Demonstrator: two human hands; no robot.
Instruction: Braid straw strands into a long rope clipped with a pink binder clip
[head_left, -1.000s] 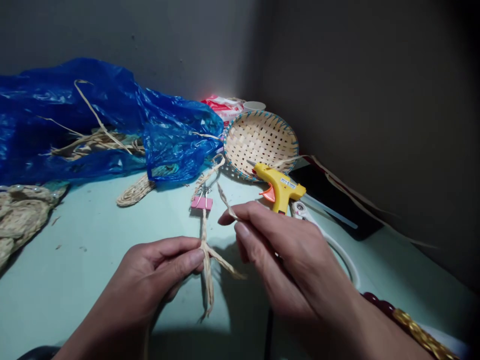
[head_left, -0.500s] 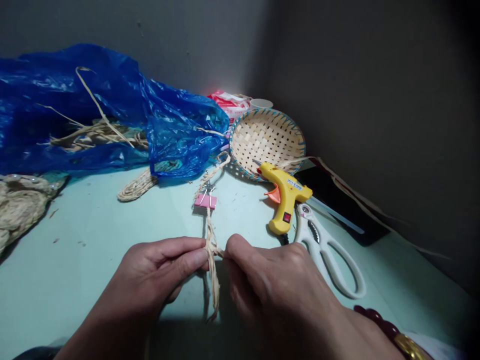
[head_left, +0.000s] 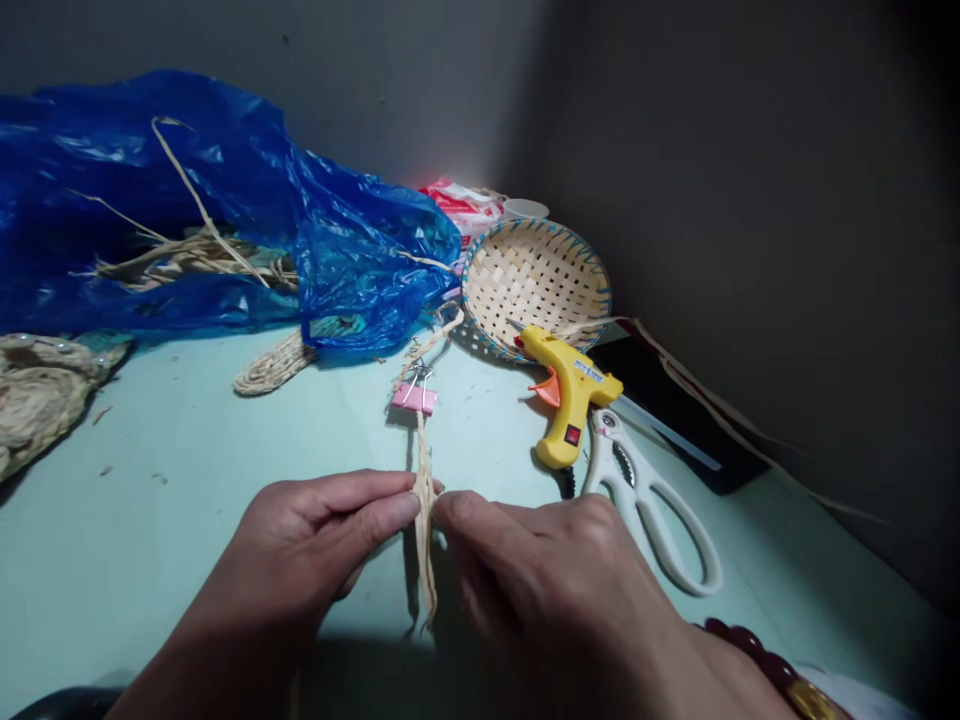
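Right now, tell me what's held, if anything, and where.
The left hand pinches the straw braid midway, below the pink binder clip. The right hand pinches beside it, seemingly on a strand too hidden to confirm.

Scissors [head_left: 639, 492], basket [head_left: 540, 280], blue bag [head_left: 367, 250] on green tabletop [head_left: 187, 440]

Toward 6 o'clock, a left hand [head_left: 330, 530] and right hand [head_left: 547, 560] make two, with one braid [head_left: 424, 560]. One clip [head_left: 414, 398] at 8, near centre. At 4, one pair of scissors [head_left: 643, 500] and one bracelet [head_left: 754, 648]; one glue gun [head_left: 570, 385] between 3 and 4. One basket [head_left: 536, 270] between 1 and 2. Near 12, one packet [head_left: 465, 203], one bowl [head_left: 526, 209]. One bag [head_left: 217, 130] at 10; two woven pieces [head_left: 271, 372] [head_left: 37, 405] at 9.
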